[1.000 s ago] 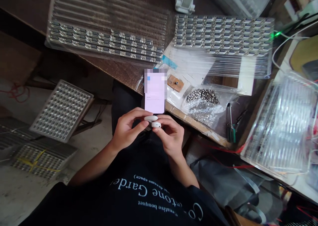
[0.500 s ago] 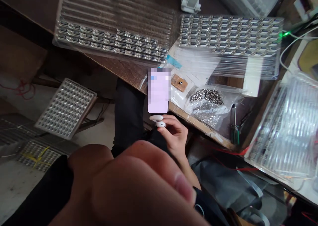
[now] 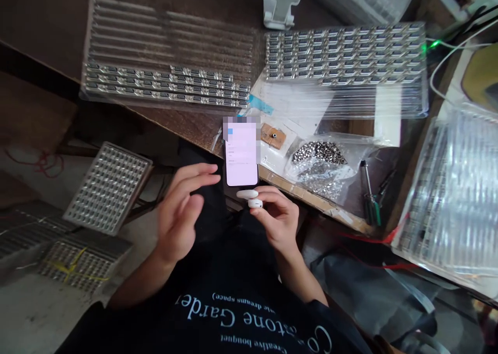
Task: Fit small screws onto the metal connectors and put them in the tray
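Between the thumb and fingers of my right hand (image 3: 280, 220) is a small white earbud case (image 3: 247, 194). A rounded white piece (image 3: 255, 203) with a dark slot, looking like an earbud, sits against its lower side in the same pinch. My left hand (image 3: 182, 211) is open, fingers stretched toward the phone and touching nothing. The lit smartphone (image 3: 241, 172) lies at the table's edge, just beyond both hands, its screen pale and partly blurred out.
Clear trays of metal connectors lie at the back left (image 3: 163, 87) and back right (image 3: 346, 53). A bag of small metal fittings (image 3: 321, 154), a brown block (image 3: 273, 136) and a green-handled tool (image 3: 371, 209) are on the table. Another connector tray (image 3: 109, 188) stands lower left.
My left hand, earlier large and close to the camera, has dropped down beside the phone with fingers spread. The phone's screen shows different content. My right hand keeps its pinch.
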`<move>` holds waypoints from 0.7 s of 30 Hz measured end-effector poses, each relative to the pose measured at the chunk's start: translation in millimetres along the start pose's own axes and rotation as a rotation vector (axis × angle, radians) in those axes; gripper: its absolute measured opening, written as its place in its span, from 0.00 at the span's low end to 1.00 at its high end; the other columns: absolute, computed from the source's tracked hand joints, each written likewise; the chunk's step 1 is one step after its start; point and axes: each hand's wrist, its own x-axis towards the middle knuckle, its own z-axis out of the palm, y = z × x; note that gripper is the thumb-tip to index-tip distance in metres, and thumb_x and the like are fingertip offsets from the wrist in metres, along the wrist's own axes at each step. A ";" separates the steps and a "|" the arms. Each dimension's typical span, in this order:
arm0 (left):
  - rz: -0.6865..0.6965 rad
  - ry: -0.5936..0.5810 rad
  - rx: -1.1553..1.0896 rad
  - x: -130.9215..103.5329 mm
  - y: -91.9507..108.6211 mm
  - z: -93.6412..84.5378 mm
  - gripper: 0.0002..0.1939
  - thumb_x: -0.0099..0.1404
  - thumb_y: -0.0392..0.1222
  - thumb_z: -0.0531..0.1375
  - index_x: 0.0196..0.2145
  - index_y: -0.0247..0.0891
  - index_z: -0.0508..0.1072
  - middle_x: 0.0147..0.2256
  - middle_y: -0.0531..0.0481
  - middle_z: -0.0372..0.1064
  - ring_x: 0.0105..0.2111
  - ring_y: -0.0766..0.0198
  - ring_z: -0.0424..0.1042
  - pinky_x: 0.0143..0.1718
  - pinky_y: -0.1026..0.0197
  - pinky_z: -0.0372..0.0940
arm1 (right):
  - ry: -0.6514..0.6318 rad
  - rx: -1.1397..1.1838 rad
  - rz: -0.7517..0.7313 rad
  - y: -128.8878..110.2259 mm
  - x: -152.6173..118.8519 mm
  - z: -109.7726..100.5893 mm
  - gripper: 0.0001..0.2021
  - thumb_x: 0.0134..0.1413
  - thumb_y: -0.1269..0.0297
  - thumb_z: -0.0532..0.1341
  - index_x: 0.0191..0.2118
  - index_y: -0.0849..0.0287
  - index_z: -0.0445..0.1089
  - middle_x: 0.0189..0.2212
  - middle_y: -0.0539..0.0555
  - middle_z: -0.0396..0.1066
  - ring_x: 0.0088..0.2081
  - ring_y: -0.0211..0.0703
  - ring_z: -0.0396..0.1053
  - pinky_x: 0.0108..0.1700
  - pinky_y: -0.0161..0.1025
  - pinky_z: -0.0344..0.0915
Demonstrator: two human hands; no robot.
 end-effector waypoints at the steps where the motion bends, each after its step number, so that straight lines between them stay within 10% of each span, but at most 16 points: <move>1: 0.013 -0.029 0.051 2.4 -6.4 2.4 0.14 0.76 0.45 0.55 0.50 0.44 0.78 0.54 0.46 0.73 0.56 0.52 0.71 0.59 0.47 0.67 | 0.001 -0.007 -0.001 0.0 0.0 -0.7 0.05 0.55 0.61 0.74 0.39 0.52 0.82 0.39 0.54 0.81 0.36 0.44 0.77 0.34 0.38 0.70; 10: 0.288 -0.280 0.501 11.6 -34.4 15.7 0.11 0.74 0.47 0.59 0.42 0.49 0.83 0.69 0.50 0.58 0.68 0.44 0.54 0.68 0.37 0.52 | 0.040 -0.010 -0.035 3.7 -5.7 -11.6 0.07 0.56 0.66 0.72 0.41 0.49 0.82 0.40 0.52 0.81 0.37 0.42 0.76 0.35 0.37 0.69; 21: 0.262 -0.242 0.569 13.2 -43.0 23.2 0.17 0.76 0.50 0.55 0.54 0.49 0.79 0.73 0.47 0.49 0.70 0.43 0.51 0.68 0.37 0.50 | 0.122 -0.062 -0.004 10.8 -7.8 -25.5 0.05 0.56 0.62 0.72 0.39 0.52 0.82 0.39 0.54 0.80 0.39 0.45 0.76 0.38 0.40 0.70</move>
